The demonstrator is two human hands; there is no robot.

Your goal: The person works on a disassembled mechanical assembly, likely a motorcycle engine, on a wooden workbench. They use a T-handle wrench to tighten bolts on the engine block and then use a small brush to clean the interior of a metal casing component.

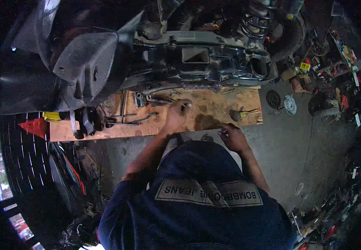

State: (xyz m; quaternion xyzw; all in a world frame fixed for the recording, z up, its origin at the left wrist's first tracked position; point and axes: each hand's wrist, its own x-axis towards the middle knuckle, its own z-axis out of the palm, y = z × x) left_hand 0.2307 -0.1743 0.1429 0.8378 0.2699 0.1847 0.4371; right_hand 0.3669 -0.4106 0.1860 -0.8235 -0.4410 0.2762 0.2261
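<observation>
My left hand [177, 116] is over the middle of a wooden board [226, 102], its fingers curled in; what they hold, if anything, cannot be made out. Just beyond it, grey metal tools [157, 99] lie on the wood. My right hand [234, 138] is at the board's near edge, right of the left hand. Its thumb and fingers are pinched together, and anything between them is too small to name. A dark wet-looking stain [206, 121] marks the board between both hands. Past the board stands a scooter with its long dark engine case [226, 62] exposed.
Thin metal rods [124, 116] and dark parts [89, 121] lie on the board's left side. A brush-like tool with a yellow handle [249, 112] is at its right end. Two round discs [289, 104] rest on the floor, with cluttered parts farther right. A red object [33, 127] sits left.
</observation>
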